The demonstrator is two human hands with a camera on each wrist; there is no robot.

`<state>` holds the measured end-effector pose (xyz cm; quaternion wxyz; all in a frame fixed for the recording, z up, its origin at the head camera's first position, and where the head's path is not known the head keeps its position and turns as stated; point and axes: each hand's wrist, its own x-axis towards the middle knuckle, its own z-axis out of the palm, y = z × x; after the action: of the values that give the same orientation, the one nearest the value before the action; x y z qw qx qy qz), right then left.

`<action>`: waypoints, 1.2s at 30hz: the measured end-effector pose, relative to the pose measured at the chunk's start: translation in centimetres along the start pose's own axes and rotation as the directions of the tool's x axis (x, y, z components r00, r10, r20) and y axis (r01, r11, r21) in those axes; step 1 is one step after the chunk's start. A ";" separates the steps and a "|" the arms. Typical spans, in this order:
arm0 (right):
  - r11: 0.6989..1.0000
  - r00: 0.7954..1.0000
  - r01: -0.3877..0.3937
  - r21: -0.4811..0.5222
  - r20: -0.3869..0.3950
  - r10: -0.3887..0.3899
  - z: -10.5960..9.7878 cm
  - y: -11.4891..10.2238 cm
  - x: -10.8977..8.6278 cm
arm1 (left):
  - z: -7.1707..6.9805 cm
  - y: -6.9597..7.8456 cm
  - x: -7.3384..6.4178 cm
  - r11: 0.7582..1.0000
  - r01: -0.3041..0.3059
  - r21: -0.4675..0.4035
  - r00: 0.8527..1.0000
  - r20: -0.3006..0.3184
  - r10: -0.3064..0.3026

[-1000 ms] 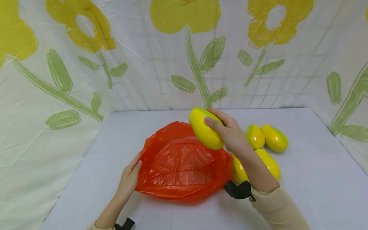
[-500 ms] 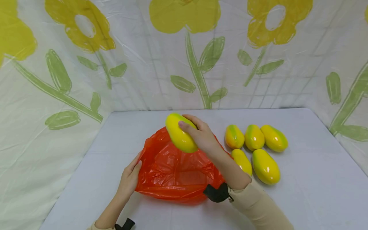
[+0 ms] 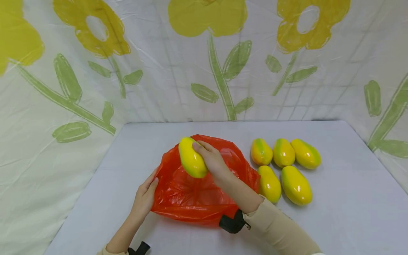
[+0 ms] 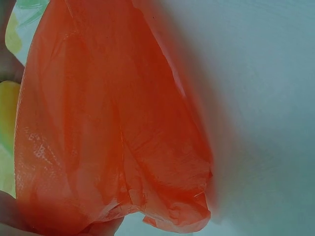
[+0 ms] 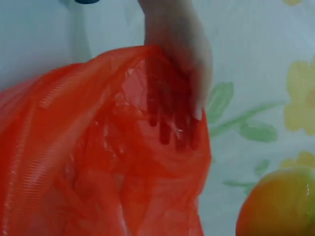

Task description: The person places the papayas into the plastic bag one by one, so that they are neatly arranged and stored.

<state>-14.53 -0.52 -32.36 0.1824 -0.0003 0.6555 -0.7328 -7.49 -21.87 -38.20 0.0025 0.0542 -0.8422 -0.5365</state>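
A red plastic bag lies on the table with its wide mouth spread open. My left hand pinches the bag's left rim, thumb on the inner side and fingers behind the film; in the right wrist view those fingers show through the red plastic. My right hand grips a glossy yellow mango with a greenish tint, over the bag's opening. That mango also shows at the lower right of the right wrist view. Inside the bag I see only creased red film.
Right of the bag, several more yellow-green mangoes lie in two loose rows on the white table. The nearest one touches the bag's right edge in this view. A curtain with printed yellow flowers hangs behind and at the sides.
My right hand has carried the mango leftward from the bag's right side to over its opening, then lowered it a little. The left hand keeps its hold on the rim.
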 end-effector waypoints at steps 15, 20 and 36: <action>0.972 0.966 -0.151 0.182 -0.181 0.184 2.6 3.7 1.4 | 0.2 0.1 0.0 1.000 0.000 -0.014 1.000 -0.003 0.000; 0.972 0.958 -0.117 0.202 -0.236 0.164 3.6 4.3 1.9 | 0.2 0.0 0.0 1.000 0.001 -0.020 1.000 0.004 0.000; 0.947 0.921 -0.184 0.264 -0.290 0.260 6.1 5.5 3.1 | 0.3 -0.2 0.2 1.000 0.001 -0.027 1.000 0.006 -0.001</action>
<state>-14.52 -7.63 -37.52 0.1546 0.2147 0.5822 -0.7688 -7.65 -21.67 -38.55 0.0005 0.0529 -0.8347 -0.5482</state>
